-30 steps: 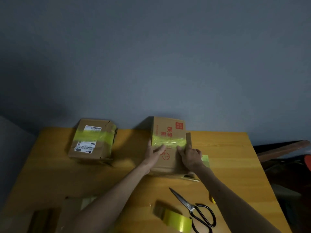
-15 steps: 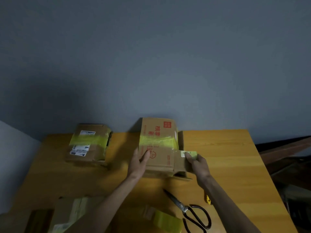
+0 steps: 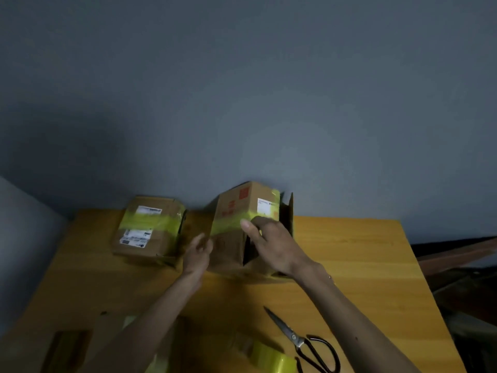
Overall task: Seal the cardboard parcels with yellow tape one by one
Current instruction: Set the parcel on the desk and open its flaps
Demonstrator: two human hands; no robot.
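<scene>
A cardboard parcel with red print (image 3: 236,211) and a band of yellow tape stands tilted at the table's far middle, its end flap open on the right. My right hand (image 3: 271,243) grips its near right corner over the tape. My left hand (image 3: 199,251) presses its lower left side. A second parcel (image 3: 150,230), wrapped with yellow tape and bearing white labels, lies to the left. The yellow tape roll (image 3: 271,359) sits at the near edge.
Black-handled scissors (image 3: 306,343) lie on the wooden table (image 3: 363,265) near my right forearm. More cardboard pieces (image 3: 70,348) rest at the near left. A grey wall stands behind the table. Dark clutter lies past the right edge.
The red-print parcel has been turned and tipped up, its labelled side now facing me. My right hand moved from the side flap onto the taped corner; my left hand slid to the lower left side.
</scene>
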